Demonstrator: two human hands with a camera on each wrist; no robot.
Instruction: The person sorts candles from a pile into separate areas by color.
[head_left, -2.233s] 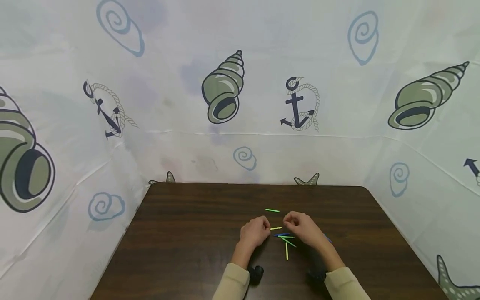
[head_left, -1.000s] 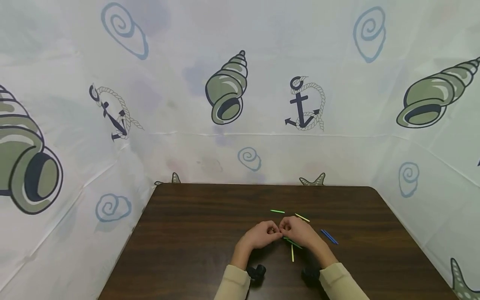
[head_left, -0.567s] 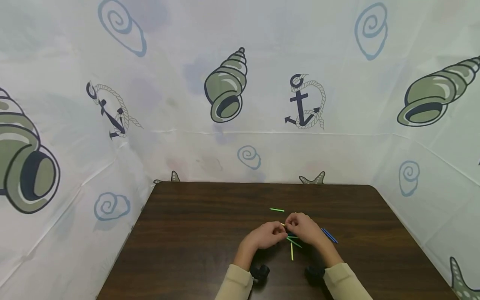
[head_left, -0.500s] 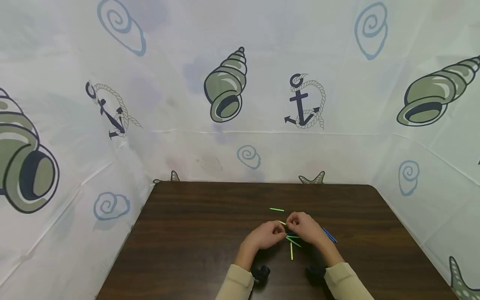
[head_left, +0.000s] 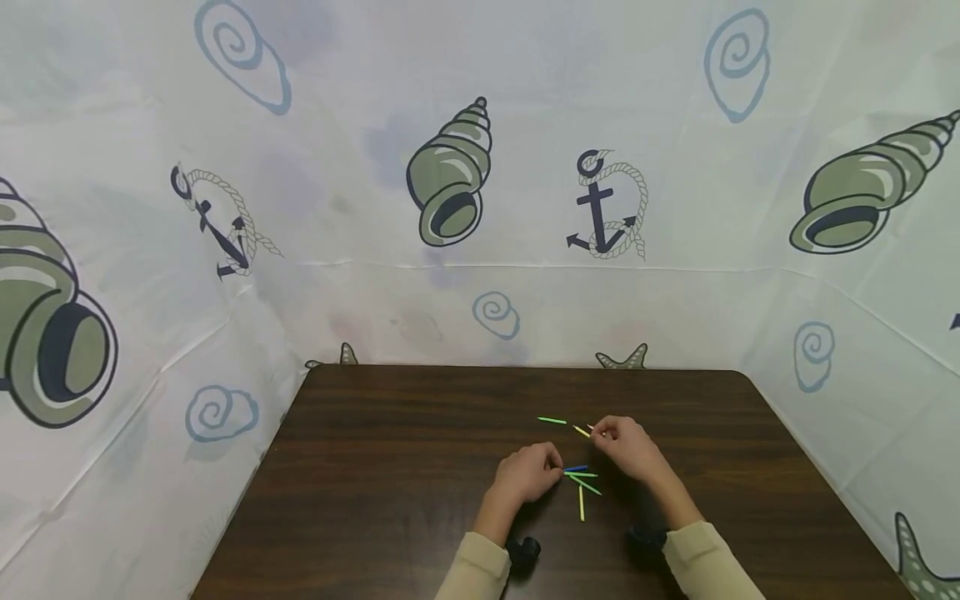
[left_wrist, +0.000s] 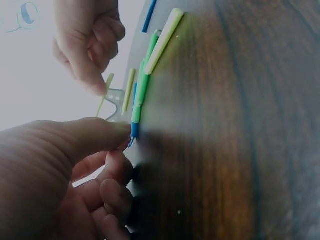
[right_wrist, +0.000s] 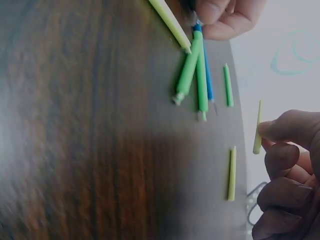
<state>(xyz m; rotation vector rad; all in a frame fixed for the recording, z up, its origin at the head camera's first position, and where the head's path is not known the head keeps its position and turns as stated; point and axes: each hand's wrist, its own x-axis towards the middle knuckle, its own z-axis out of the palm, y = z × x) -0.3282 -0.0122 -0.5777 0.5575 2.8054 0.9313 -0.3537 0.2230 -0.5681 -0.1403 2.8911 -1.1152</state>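
Observation:
My right hand (head_left: 630, 446) pinches a thin yellow candle (right_wrist: 259, 115) between thumb and forefinger, raised off the table. Just left of those fingers another yellow candle (right_wrist: 232, 175) lies on the table. My left hand (head_left: 528, 472) is low over the tabletop, thumb and forefinger pinching the near end of a blue candle (head_left: 577, 468). Two green candles, one straight (head_left: 583, 474) and one slanted (head_left: 589, 487), lie against the blue one, their ends close together by the left fingertips. Below them is a yellow candle (head_left: 581, 505) pointing toward me.
A lone green candle (head_left: 552, 420) lies farther back on the dark wooden table (head_left: 390, 467). Another blue candle (left_wrist: 149, 16) shows at the top of the left wrist view. Behind the table hangs a white cloth (head_left: 360, 308) with shell and anchor prints.
From being close together, my hands have parted: the right has moved back and right with a yellow candle, while the left has shifted slightly left to the blue candle's end.

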